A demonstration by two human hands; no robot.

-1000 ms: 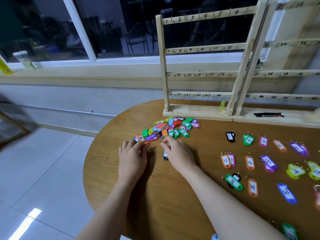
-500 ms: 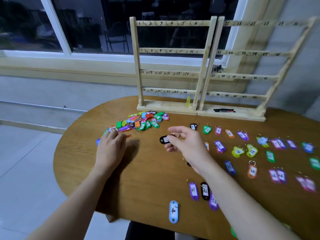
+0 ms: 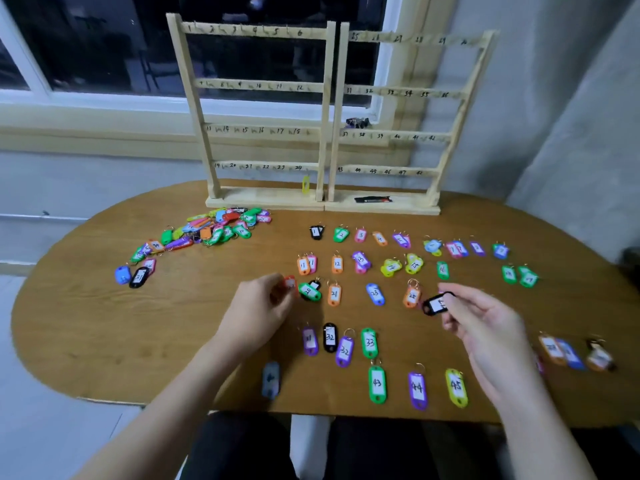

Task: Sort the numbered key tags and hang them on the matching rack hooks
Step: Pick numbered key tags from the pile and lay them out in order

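Note:
Two wooden racks (image 3: 325,109) with numbered hooks stand at the table's far edge; one yellow tag (image 3: 305,185) hangs on the lowest left rail. An unsorted pile of coloured key tags (image 3: 214,228) lies at the left. Sorted tags lie in rows across the table's middle and right (image 3: 360,265). My left hand (image 3: 259,310) pinches a red tag (image 3: 290,284) just left of a green tag. My right hand (image 3: 485,323) holds a black tag (image 3: 435,304) above the table, right of an orange tag.
The oval wooden table (image 3: 86,334) has bare wood at its left front. A black flat object (image 3: 373,199) lies on the right rack's base. A blue tag (image 3: 271,379) lies near the front edge. A window is behind the racks.
Both hands left the pile on the left. The right hand carried a black tag to the right over the sorted rows; the left hand now pinches a red tag. The view swung right.

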